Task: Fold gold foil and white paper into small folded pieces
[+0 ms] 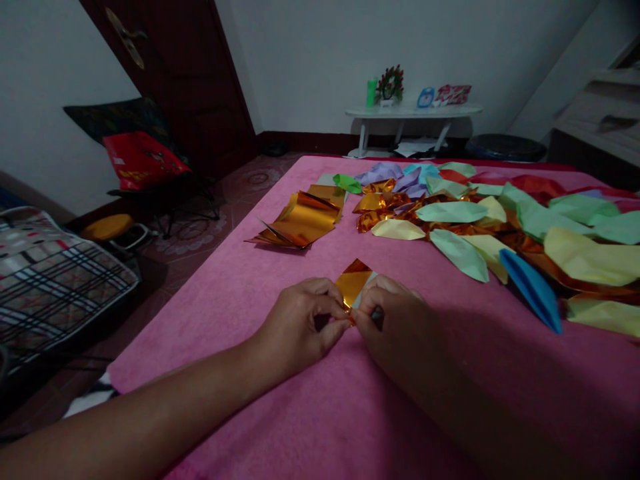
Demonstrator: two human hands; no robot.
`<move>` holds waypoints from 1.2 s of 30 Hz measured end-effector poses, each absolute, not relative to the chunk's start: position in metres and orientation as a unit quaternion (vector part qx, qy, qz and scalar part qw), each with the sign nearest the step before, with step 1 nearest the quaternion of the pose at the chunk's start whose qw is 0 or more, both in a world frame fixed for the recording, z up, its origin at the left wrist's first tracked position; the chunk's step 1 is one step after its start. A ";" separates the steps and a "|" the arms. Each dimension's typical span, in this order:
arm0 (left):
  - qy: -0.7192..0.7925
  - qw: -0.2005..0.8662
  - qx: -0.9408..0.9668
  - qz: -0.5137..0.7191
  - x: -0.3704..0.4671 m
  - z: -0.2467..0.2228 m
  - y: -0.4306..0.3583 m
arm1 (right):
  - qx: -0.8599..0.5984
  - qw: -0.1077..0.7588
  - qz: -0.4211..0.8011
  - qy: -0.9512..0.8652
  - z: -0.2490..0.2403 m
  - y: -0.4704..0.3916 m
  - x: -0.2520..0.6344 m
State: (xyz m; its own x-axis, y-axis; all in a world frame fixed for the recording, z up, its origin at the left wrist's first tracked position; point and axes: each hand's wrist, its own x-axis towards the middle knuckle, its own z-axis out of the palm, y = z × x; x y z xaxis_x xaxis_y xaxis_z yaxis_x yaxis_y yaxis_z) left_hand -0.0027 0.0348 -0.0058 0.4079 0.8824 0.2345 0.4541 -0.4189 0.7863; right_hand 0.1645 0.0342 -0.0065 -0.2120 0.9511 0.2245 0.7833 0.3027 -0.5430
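Note:
A small sheet of shiny gold foil paper point(352, 283) is between my hands, low over the pink cloth point(240, 300). My left hand point(311, 319) pinches its near edge between thumb and finger. My right hand point(393, 320) pinches the same edge just to the right, the fingertips of both hands almost touching. The near part of the foil is gathered and partly hidden by my fingers. Beyond it, to the left, lies a loose stack of gold foil sheets point(305, 220).
Many folded paper pieces, such as a mint one point(451, 212) and a blue one point(533, 288), cover the table's right and back. A white side table point(415, 112) stands by the wall. At left are a chair with a red bag point(145, 160) and a plaid item point(65, 287).

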 end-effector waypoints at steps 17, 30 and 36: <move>0.584 0.164 0.767 0.208 -0.014 0.006 0.042 | -0.552 0.301 0.145 -0.764 -0.011 0.034 0.168; 0.487 0.576 0.512 0.411 0.010 -0.001 0.050 | -0.533 0.402 0.232 -0.707 -0.018 0.033 0.174; 0.454 0.643 0.386 0.481 0.032 0.004 0.049 | -0.507 0.502 0.240 -0.659 -0.020 0.037 0.177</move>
